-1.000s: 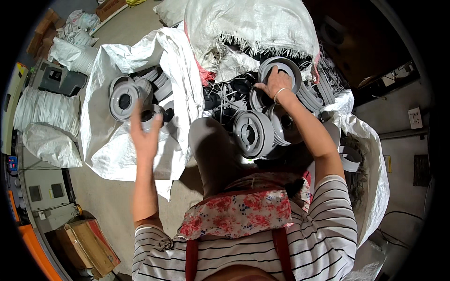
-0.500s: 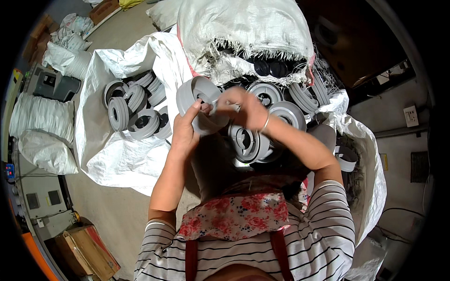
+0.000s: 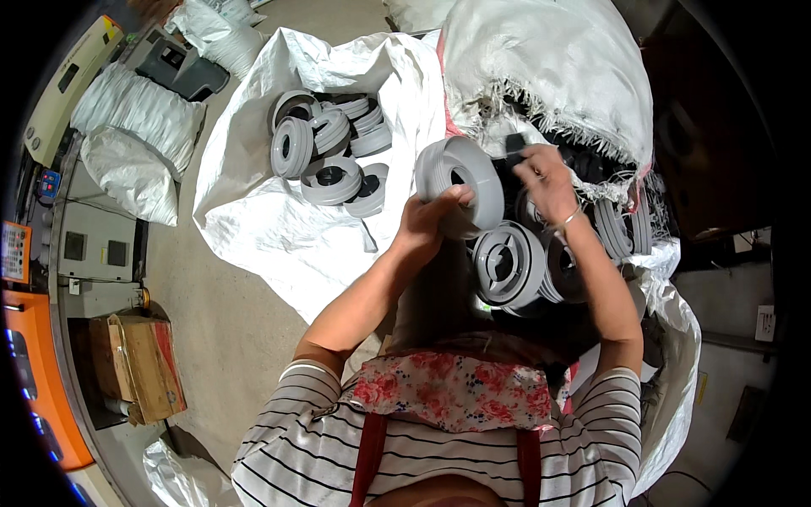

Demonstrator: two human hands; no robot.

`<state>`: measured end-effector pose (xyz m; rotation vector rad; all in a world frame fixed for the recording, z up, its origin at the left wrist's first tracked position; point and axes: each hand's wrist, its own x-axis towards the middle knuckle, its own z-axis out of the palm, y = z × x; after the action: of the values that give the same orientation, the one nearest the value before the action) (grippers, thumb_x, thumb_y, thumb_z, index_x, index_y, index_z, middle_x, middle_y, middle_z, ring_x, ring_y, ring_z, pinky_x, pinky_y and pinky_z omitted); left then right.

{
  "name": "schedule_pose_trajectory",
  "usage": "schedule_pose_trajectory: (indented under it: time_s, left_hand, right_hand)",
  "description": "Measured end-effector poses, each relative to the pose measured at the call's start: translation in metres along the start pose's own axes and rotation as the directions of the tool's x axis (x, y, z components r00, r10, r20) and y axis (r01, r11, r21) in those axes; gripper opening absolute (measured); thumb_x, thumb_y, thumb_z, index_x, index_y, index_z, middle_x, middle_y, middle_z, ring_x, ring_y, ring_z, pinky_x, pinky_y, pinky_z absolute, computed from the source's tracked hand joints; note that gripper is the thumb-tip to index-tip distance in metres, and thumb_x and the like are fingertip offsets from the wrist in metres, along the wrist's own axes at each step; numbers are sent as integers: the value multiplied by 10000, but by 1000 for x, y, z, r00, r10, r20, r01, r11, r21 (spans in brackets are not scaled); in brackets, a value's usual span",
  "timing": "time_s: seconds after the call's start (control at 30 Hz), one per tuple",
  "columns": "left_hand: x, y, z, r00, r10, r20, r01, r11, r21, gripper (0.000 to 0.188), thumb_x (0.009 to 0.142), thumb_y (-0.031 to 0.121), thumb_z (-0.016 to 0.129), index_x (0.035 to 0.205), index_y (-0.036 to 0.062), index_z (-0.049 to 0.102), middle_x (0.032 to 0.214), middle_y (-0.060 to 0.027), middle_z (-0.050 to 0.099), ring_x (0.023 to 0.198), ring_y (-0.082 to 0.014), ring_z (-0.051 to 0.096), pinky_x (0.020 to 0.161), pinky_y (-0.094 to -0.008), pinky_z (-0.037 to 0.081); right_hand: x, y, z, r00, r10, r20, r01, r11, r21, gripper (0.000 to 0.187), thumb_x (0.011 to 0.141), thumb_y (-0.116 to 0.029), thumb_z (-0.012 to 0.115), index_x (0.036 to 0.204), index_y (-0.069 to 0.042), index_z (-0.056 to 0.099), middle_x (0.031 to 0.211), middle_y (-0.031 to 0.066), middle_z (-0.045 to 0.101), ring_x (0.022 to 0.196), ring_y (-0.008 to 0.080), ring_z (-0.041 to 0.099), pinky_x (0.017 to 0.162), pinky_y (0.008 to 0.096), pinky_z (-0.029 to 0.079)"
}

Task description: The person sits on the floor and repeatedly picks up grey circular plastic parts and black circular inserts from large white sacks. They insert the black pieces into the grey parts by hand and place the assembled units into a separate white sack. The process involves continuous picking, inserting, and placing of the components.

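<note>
My left hand [image 3: 432,218] grips the lower rim of a grey plastic ring-shaped part [image 3: 486,190], thumb inside its opening. To the right, my right hand [image 3: 547,182] is closed on a small black plastic piece [image 3: 514,146], slightly smeared by motion. That piece is apart from the ring, at the torn, fringed mouth of a stuffed white woven sack [image 3: 541,51]. More black pieces [image 3: 583,159] show in this mouth. Below my hands lies a pile of similar grey ring parts [image 3: 508,264], some with spoked centres.
On the left, an open white woven sack [image 3: 253,211] holds several grey rings [image 3: 291,148] with black centres. Another open white sack [image 3: 676,338] stands at my right. Farther left are full sacks [image 3: 139,110], a cardboard box [image 3: 152,363] and an orange machine panel [image 3: 51,372].
My right hand has moved from the grey ring up to the torn sack's mouth, now with a black piece. The view has swung left, and the left hand still holds the ring.
</note>
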<state>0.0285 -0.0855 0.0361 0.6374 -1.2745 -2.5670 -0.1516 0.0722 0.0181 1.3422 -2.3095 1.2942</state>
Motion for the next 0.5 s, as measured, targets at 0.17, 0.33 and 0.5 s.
schedule_pose_trajectory:
  time_s: [0.17, 0.33, 0.5]
  left_hand:
    - [-14, -1, -6, 985, -60, 161, 14, 963, 268, 285, 861, 193, 605, 999, -57, 596, 929, -116, 629, 841, -176, 611, 760, -283, 492]
    - [-18, -7, -17, 968, 29, 248, -45, 997, 62, 342, 864, 110, 596, 1152, -52, 511, 1044, -120, 602, 954, -186, 595, 840, -320, 498]
    - [-30, 6, -3, 967, -15, 255, 28, 998, -48, 361, 869, 126, 609, 1163, -56, 507, 1062, -104, 602, 970, -177, 589, 849, -325, 500]
  right_hand:
    - [-19, -70, -4, 968, 80, 239, -117, 982, 147, 263, 723, -83, 723, 954, -28, 610, 1162, 181, 559, 1088, 323, 544, 918, 346, 436]
    - [-14, -94, -15, 952, 94, 292, -100, 995, 6, 683, 652, -226, 776, 1221, -18, 460, 1038, 213, 515, 1015, 358, 519, 895, 375, 433]
    - [-22, -92, -12, 945, -50, 323, 54, 999, -2, 621, 639, -239, 767, 1141, -17, 476, 983, 193, 510, 945, 375, 512, 861, 403, 435]
